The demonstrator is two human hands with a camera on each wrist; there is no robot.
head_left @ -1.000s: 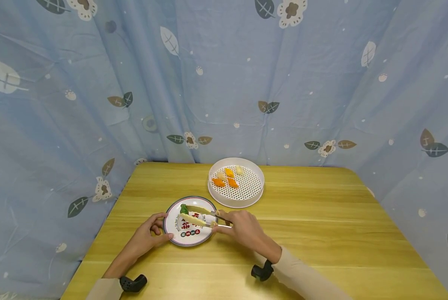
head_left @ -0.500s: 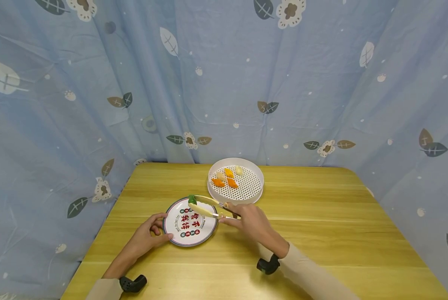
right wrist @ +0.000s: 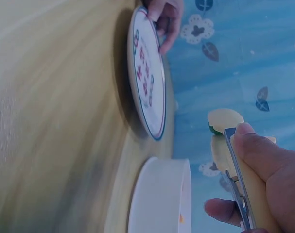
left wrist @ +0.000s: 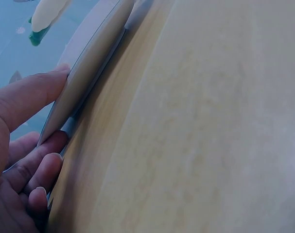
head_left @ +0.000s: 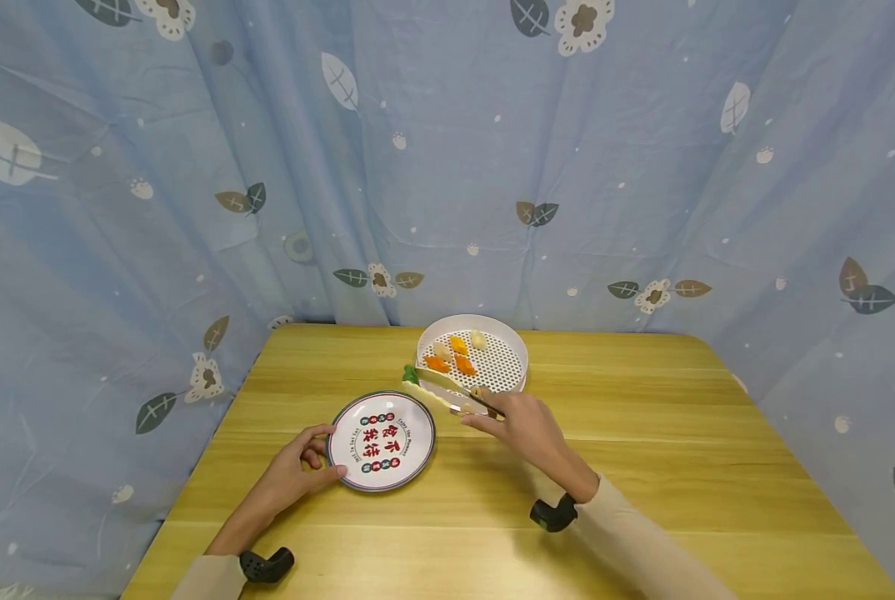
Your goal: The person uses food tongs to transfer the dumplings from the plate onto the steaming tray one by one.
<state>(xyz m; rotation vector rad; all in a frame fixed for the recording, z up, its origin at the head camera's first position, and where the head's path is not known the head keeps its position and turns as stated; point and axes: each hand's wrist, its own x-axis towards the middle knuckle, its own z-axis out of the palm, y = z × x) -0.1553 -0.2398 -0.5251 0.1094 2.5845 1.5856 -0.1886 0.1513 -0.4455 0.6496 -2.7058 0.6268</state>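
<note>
My right hand (head_left: 518,421) has a grip closed around a pair of tongs (head_left: 440,390), and the tongs pinch a small green piece of food (head_left: 411,374) at their far tips. That piece hangs above the tabletop (head_left: 642,433), just outside the near-left rim of the white perforated steamer tray (head_left: 518,371), which already holds orange and pale pieces.

The worst that could happen, I judge, is the green piece slipping from the tips onto the bare wood, since only a light pinch holds it. Catching the tray rim with the tongs could also knock it loose.

My left hand (head_left: 297,467) grips the edge of the printed plate (head_left: 380,440), thumb on the rim and fingers under it. The green piece lies well forward of my right grip, a tong's length out.
</note>
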